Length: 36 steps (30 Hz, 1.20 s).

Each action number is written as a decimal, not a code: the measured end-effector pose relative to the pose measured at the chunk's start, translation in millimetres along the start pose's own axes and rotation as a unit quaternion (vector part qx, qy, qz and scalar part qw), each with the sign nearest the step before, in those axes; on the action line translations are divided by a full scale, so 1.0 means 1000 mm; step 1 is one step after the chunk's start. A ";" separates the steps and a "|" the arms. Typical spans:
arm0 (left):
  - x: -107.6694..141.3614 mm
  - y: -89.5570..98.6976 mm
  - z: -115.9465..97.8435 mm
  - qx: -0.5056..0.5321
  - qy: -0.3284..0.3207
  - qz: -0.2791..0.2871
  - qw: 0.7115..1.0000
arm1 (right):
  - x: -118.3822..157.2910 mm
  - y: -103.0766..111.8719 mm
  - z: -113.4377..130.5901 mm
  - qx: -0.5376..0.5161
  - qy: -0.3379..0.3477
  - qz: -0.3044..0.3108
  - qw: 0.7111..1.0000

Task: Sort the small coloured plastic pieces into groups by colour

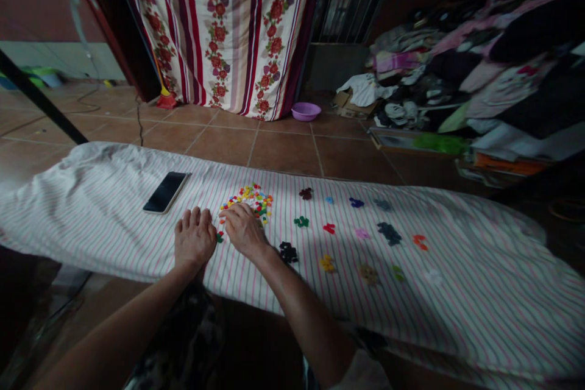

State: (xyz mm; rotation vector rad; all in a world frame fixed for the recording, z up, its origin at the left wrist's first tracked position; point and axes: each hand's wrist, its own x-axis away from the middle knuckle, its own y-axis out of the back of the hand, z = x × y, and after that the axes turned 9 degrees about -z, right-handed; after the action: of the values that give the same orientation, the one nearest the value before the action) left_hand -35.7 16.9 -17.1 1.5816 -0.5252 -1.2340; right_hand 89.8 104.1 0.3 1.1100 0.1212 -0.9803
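Note:
My left hand (195, 239) lies flat on the striped cloth, fingers stretched out and holding nothing. Beside its fingertips are a few green and red pieces (220, 236). My right hand (244, 228) bends over the near left edge of a mixed pile of small coloured pieces (260, 200), its fingers close together and curled down. What lies between those fingertips, if anything, is hidden. Right of the pile, small pieces lie grouped by colour: dark brown (306, 194), green (301, 222), red (329, 228), black (287, 252), yellow (326, 263) and several more.
A phone (166, 192) lies left of the pile on the striped cloth (109, 219). More groups stretch rightward: grey (389, 233), orange (420, 242), tan (368, 274). Beyond are a floral curtain (219, 30), a purple basin (306, 111) and heaped clothes (457, 67).

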 end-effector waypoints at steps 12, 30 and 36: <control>0.000 0.006 -0.002 0.000 0.005 0.019 1.000 | 0.001 0.039 -0.006 0.051 -0.043 -0.021 0.998; -0.002 0.013 -0.002 0.054 0.008 0.027 0.998 | 0.060 0.180 -0.127 0.079 -0.250 -0.338 0.904; -0.003 0.022 -0.005 0.065 0.005 0.046 0.997 | 0.125 0.237 -0.174 0.169 -0.346 -0.431 0.816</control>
State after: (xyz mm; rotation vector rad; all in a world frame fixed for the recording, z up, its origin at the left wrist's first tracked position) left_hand -27.1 13.2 4.2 1.6519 -0.6761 -1.1414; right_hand 397.0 188.4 14.5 0.9340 -0.1756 -2.2501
